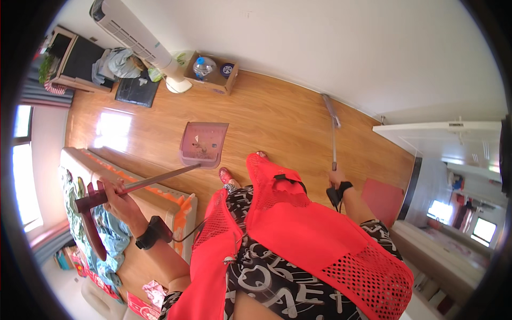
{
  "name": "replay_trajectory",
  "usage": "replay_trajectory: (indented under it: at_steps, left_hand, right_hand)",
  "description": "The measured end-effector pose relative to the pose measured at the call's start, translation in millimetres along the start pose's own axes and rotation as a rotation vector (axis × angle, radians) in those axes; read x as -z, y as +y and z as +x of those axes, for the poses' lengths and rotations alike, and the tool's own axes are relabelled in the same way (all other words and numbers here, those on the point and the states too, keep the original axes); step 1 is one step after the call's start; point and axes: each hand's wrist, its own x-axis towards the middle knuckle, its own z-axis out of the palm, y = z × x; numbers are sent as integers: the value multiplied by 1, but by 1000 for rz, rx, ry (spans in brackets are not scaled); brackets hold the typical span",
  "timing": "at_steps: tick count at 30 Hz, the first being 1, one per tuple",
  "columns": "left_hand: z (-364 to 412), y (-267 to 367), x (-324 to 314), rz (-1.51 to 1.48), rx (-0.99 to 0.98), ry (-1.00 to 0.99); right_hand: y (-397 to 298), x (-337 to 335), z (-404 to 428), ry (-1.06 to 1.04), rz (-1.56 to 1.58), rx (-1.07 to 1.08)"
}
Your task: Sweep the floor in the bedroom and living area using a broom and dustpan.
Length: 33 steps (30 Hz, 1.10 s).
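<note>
My left hand point(120, 199) grips the handle point(160, 179) of a long-handled dustpan near its top. The dustpan's pink pan point(204, 142) is over the wooden floor in front of my feet, with bits of debris point(200, 147) in it. A row of comb teeth point(199, 155) runs along its rear. On the right, my right hand point(337, 177) is closed around the grip of a broom point(334, 140). The broom's head point(330, 107) touches the floor along the base of the white wall.
A cardboard box point(224, 86) with a plastic bottle point(204, 67) stands by a white tower fan point(178, 85). A bed point(134, 260) lies at the left. An open white door point(440, 132) and a red mat point(382, 200) are at the right.
</note>
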Motion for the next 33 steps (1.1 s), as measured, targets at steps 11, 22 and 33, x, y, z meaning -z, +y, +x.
replay_trajectory:
  at_steps: [11, 22, 33]
  left_hand:
    - [-32, -14, 7, 52, -26, 62]
    - [-15, -50, 31, 45, 54, 84]
    - [-44, -30, 102, 117, 69, 281]
  right_hand:
    - [-60, 14, -19, -329, 32, -96]
    - [-201, 5, 0, -392, -220, 323]
    - [-256, -97, 3, -626, -468, 209]
